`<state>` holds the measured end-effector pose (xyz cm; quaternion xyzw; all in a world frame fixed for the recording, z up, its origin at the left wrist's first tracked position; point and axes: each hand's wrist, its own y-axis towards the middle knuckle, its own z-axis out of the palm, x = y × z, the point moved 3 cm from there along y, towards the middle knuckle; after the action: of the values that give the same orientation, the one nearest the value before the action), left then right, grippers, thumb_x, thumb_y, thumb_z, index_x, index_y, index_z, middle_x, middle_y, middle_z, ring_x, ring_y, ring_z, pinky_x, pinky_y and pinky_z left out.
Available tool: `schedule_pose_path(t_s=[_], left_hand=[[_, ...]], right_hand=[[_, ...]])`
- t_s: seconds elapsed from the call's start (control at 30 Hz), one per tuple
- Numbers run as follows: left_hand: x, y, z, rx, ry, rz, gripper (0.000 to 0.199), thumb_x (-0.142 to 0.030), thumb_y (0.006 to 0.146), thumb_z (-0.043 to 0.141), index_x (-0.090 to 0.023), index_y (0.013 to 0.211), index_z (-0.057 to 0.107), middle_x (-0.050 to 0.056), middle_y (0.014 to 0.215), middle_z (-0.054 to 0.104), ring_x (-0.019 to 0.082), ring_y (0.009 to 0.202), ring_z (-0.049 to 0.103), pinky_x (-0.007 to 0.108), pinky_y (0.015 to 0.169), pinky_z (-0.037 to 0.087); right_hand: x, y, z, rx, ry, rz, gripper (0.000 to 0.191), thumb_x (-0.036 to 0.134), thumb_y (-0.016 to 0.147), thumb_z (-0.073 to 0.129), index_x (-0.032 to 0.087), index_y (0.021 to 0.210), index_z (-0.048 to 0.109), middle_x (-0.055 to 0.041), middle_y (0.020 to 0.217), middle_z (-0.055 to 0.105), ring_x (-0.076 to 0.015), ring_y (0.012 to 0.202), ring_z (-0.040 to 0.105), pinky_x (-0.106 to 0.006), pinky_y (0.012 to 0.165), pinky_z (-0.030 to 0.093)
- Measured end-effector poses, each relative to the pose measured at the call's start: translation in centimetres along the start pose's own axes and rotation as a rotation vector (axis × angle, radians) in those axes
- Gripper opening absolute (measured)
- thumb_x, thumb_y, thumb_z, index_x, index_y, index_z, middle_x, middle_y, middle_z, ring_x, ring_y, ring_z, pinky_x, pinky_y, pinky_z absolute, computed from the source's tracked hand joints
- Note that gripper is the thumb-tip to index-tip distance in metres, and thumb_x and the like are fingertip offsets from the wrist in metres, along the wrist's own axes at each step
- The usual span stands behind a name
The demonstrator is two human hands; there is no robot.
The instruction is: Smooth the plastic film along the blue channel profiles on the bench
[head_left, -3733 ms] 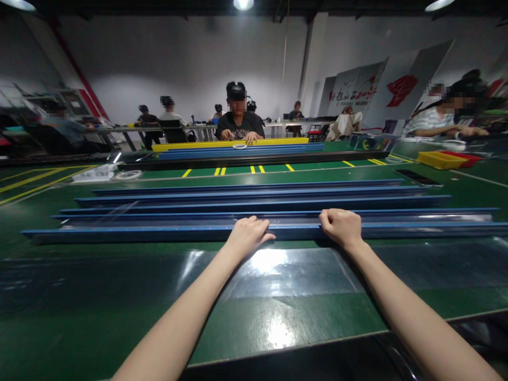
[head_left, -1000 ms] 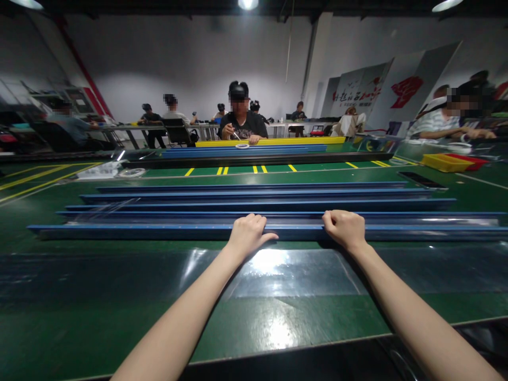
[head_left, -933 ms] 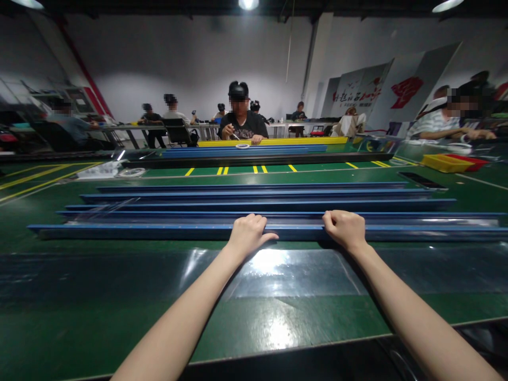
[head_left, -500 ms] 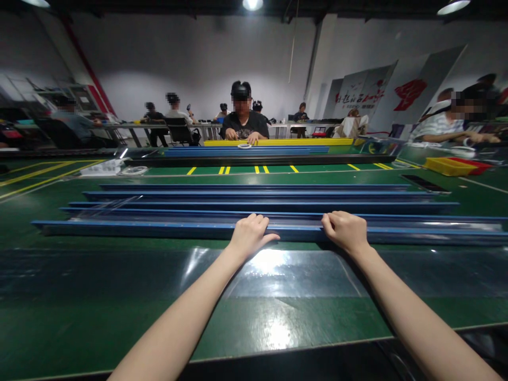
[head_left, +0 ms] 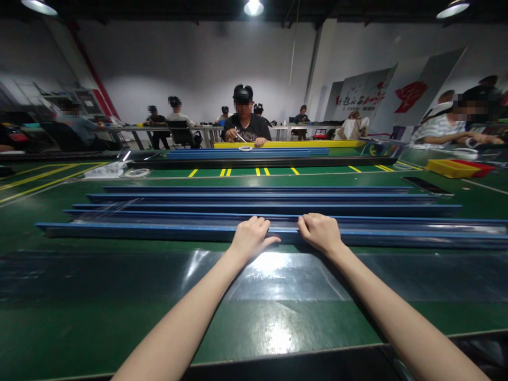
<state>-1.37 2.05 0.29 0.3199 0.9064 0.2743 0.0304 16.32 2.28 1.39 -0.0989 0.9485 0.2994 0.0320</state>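
Observation:
A long blue channel strip (head_left: 151, 230) lies across the green table in front of me, with clear plastic film (head_left: 448, 228) inside it. My left hand (head_left: 251, 234) is curled over its front rim, the thumb stretched out to the right along the near side. Just to the right, my right hand (head_left: 320, 230) is closed over the same rim, its fingers bent down into the channel. The fingertips of both hands are hidden. Between me and the channel a wide clear plastic sheet (head_left: 159, 275) lies flat, reflecting the lamps.
Behind the channel lie more blue strips (head_left: 278, 198) and a dark phone-like slab (head_left: 426, 186). Farther back are a black strip (head_left: 278, 162), a yellow strip (head_left: 309, 144) and a yellow tray (head_left: 450, 168). A co-worker (head_left: 246, 124) sits opposite; other people work around.
My right hand has slid left along the channel rim, closer to my left hand, which stays in place. The co-worker opposite has raised one hand with a thin light-coloured tool.

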Motion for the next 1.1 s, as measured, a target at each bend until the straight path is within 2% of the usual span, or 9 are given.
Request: schedule_pose_path(t_s=[0.4, 0.87, 1.1], left_hand=[[-0.2, -0.2, -0.1, -0.060, 0.030, 0.086, 0.038, -0.054, 0.076, 0.045, -0.016, 0.073, 0.050, 0.002, 0.071, 0.055, 0.016, 0.071, 0.049, 0.025, 0.055, 0.033], [-0.6, 0.1, -0.4, -0.042, 0.020, 0.088, 0.030, -0.047, 0.077, 0.050, -0.016, 0.078, 0.050, 0.002, 0.078, 0.055, 0.015, 0.075, 0.050, 0.024, 0.057, 0.035], [0.0, -0.1, 0.0, -0.017, 0.014, 0.054, 0.038, -0.053, 0.077, 0.044, -0.016, 0.078, 0.050, 0.003, 0.076, 0.057, 0.016, 0.073, 0.052, 0.024, 0.057, 0.034]], right_hand=[[-0.5, 0.1, -0.3, 0.032, -0.026, 0.055, 0.038, 0.029, 0.077, 0.032, 0.016, 0.056, 0.061, -0.0060, 0.061, 0.064, -0.0129, 0.052, 0.054, -0.024, 0.046, 0.018], [-4.4, -1.0, -0.5, 0.053, -0.111, 0.167, 0.037, 0.030, 0.074, 0.034, 0.015, 0.055, 0.062, -0.0077, 0.061, 0.065, -0.0143, 0.051, 0.053, -0.024, 0.046, 0.017], [-5.7, -1.2, -0.3, 0.024, -0.126, 0.175, 0.036, 0.030, 0.073, 0.035, 0.016, 0.053, 0.060, -0.0072, 0.060, 0.065, -0.0148, 0.050, 0.053, -0.024, 0.046, 0.017]])
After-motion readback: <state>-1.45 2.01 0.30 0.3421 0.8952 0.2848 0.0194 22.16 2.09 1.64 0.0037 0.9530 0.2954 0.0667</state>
